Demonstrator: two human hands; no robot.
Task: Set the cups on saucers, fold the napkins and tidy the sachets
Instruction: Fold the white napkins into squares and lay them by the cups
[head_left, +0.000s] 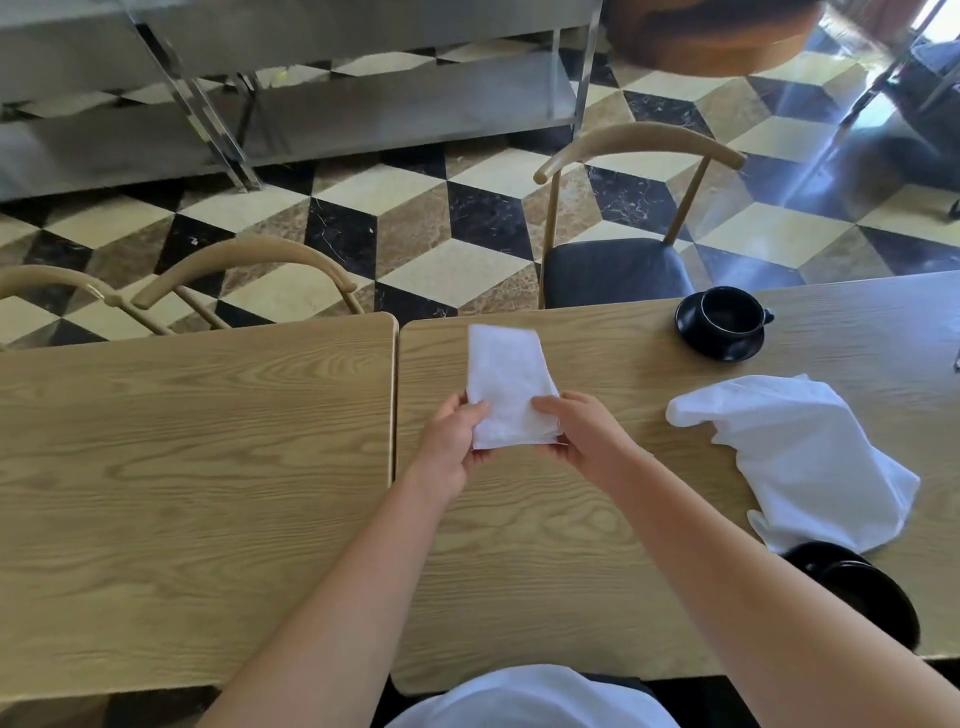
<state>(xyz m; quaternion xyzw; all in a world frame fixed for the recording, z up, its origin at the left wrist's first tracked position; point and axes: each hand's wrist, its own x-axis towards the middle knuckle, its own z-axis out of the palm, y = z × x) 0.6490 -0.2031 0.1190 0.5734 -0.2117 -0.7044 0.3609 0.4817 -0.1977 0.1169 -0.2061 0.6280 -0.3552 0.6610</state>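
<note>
A: Fingers first. Our left hand (457, 434) has its thumb on top of the folded napkin (506, 387) and the other fingers curled under its near-left corner. Our right hand (576, 428) mirrors that on the near-right corner. Both pinch cloth.

B: Why 2 hands on 1 end?

A: Our guess: we hold the near edge square so the stacked layers stay aligned while the far end rests on the table (545, 545). The napkin sits just right of the seam between the 2 tabletops.

B: Shape, material?

A: White woven cloth, soft, a long narrow rectangle with a slight bow on the right edge. It looks like several layers at the near end.

B: Rest of the job?

A: The 2nd napkin (800, 457) is unfolded, a crumpled heap to the right, same white fabric. The black cup (724, 314) already sits on its black saucer (727, 348) at the far right, matte glaze. Another dark round dish (862, 587) lies near our right forearm, partly under the heap; we cannot tell if a cup is on it. No sachets in view.

B: Table?

A: Pale wood-grain tops with rounded corners.
</note>
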